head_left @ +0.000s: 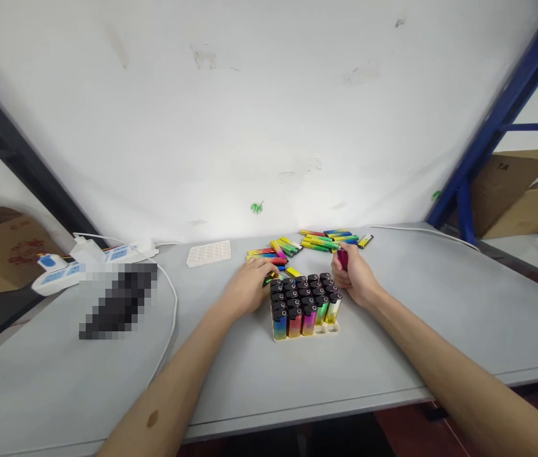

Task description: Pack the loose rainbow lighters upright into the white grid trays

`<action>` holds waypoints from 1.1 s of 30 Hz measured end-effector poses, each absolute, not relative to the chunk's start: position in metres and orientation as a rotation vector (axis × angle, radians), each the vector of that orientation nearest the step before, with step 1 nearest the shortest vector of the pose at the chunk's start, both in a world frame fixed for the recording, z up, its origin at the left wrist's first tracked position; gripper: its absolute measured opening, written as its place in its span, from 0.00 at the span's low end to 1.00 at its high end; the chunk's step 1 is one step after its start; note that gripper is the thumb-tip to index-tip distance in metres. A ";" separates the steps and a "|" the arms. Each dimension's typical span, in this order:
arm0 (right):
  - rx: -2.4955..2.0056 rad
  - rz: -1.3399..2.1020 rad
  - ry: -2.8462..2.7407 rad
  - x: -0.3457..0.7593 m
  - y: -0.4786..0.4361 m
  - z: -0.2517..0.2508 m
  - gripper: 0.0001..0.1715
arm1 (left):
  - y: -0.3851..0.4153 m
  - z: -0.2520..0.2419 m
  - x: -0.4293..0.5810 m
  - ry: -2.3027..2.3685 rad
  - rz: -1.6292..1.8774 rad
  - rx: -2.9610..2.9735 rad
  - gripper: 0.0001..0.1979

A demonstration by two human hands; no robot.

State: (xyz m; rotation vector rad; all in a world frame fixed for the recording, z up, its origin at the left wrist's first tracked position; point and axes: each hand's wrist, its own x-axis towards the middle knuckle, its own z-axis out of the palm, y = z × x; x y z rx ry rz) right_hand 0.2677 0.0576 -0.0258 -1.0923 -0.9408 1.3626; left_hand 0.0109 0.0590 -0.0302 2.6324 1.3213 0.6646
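At five o'clock, the upright lighters (309,319) had glossy, metallic-looking bodies and black plastic tops (306,301); their tray (297,339) looked like smooth plastic. At nine, the box (6,251) was matt cardboard.

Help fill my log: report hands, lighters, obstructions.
Right hand holding magenta lighter. Left hand at loose lighters, grip unclear. Upright lighters in tray between hands.

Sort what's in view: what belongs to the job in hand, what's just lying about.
Job in hand:
tray holding upright lighters
loose lighters behind it
magenta lighter in the right hand

Lying about:
power strip
cable
boxes
second tray, possibly a spare
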 end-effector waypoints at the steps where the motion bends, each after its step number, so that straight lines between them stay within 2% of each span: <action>1: -1.091 1.370 -0.942 0.268 0.058 -0.026 0.29 | 0.059 -0.030 0.011 1.319 0.667 2.634 0.12; 7: -1.081 1.394 -0.955 0.268 0.059 -0.029 0.32 | 0.060 -0.032 0.010 1.320 0.664 2.640 0.12; 24: -1.108 1.381 -1.039 0.266 0.057 -0.027 0.26 | 0.058 -0.030 0.011 1.322 0.662 2.630 0.13; 33: -1.108 1.381 -1.034 0.266 0.057 -0.028 0.30 | 0.059 -0.030 0.011 1.332 0.636 2.657 0.13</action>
